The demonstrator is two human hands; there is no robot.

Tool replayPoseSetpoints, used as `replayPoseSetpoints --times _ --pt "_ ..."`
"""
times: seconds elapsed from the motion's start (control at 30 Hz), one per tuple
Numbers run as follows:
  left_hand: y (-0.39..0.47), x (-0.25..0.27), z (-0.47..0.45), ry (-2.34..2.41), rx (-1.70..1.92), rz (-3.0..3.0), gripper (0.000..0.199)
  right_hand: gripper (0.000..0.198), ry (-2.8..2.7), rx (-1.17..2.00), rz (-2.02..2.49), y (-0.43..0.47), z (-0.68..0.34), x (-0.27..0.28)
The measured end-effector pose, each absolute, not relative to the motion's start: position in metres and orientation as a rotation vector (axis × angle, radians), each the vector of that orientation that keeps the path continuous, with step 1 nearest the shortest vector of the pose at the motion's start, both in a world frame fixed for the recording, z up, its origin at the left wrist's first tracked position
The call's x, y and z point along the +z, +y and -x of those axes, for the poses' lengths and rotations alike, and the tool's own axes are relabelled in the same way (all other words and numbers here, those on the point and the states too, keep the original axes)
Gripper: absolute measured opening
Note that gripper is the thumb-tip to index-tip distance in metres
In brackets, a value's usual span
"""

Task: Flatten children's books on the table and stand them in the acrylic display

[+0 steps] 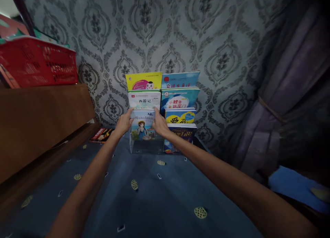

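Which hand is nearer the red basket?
Left. Left hand is at the left edge of the girl-cover book, rightward of the red basket; right hand, at the right edge, is farther.

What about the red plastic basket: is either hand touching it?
No, the left hand and right hand touch opposite sides of the front-left book.

The front-left book is pale blue above green, the basket red, the cloth deep blue with spotted yellow ovals, the wallpaper grey with darker damask medallions.
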State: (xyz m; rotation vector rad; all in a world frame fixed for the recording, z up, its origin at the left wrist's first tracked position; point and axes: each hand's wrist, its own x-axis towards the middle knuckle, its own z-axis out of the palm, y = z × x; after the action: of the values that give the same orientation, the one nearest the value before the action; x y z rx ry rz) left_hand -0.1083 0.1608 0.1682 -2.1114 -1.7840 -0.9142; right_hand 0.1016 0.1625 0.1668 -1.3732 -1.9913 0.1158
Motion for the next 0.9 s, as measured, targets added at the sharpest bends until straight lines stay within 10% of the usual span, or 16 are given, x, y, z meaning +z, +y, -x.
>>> replayPoseSetpoints --times 0.9 --pt "0.165 0.149 0.105 -1.913 -0.949 1.931 0.029 0.036 -1.853 0.594 1.507 0.163 -0.104 0.126"
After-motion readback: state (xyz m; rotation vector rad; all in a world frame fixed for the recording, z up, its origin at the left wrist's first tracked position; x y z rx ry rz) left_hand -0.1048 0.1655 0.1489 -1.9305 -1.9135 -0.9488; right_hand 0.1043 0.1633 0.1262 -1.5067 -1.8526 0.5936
